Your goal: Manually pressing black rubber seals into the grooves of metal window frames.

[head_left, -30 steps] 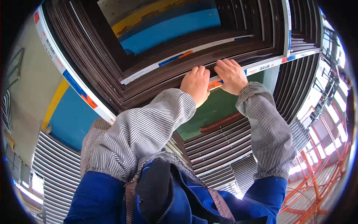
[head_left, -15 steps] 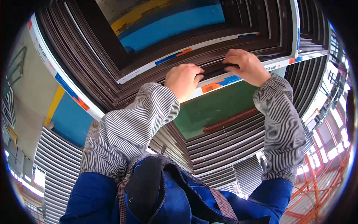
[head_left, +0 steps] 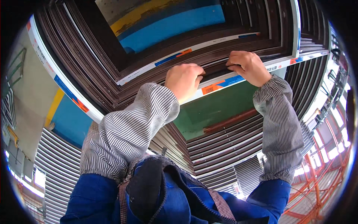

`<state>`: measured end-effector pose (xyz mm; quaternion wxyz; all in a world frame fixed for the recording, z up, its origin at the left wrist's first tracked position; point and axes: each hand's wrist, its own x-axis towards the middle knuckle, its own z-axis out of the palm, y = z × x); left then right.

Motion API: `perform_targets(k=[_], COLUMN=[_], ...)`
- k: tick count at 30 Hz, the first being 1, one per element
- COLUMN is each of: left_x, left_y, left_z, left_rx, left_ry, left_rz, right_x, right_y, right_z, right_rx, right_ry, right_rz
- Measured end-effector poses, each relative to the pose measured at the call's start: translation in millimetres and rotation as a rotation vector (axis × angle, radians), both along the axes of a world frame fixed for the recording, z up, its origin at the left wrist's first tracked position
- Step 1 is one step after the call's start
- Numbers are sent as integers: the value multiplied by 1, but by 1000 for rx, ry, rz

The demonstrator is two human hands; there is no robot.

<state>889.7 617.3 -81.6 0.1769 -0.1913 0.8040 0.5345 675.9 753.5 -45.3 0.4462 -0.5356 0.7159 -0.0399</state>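
Observation:
A dark brown window frame [head_left: 140, 92] lies across in front of me, its near edge covered by white protective tape [head_left: 238, 79] with blue and orange patches. Between my hands a narrow black strip [head_left: 217, 76] runs along the frame's channel. My left hand [head_left: 182, 80] rests on the near edge, fingers curled and pinched at the strip's left part. Further right, my right hand [head_left: 249, 68] is closed in a pinch, its thumb and fingertips over the same channel. The fingers hide most of the strip's ends.
More brown frames [head_left: 85, 56] are stacked beneath and behind. A taped white edge [head_left: 61, 84] curves along the left. Below show a green surface [head_left: 212, 108], stacked profiles [head_left: 223, 143] and a blue floor stripe [head_left: 69, 121]. Orange steelwork [head_left: 317, 186] stands at the lower right.
My right hand has shifted slightly to the right and down, and its fingers have drawn together into a pinch. The left hand has stayed almost in place.

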Motion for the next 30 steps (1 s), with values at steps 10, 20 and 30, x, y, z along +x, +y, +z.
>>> perform_targets(k=[10,20,30], left_x=[-5,-10,-7], left_y=[30,40,43], left_z=[25,20,15], left_rx=[-181,-310,-259], left_ry=[-38,19,151], left_rz=[-97,-69,-84], right_x=[-3,7,57], right_y=[-1,-6,6], right_z=[-5,4,-2], right_rx=[69,-83,-351], right_ry=[-40,90,113], right_rz=[-44,79,5])
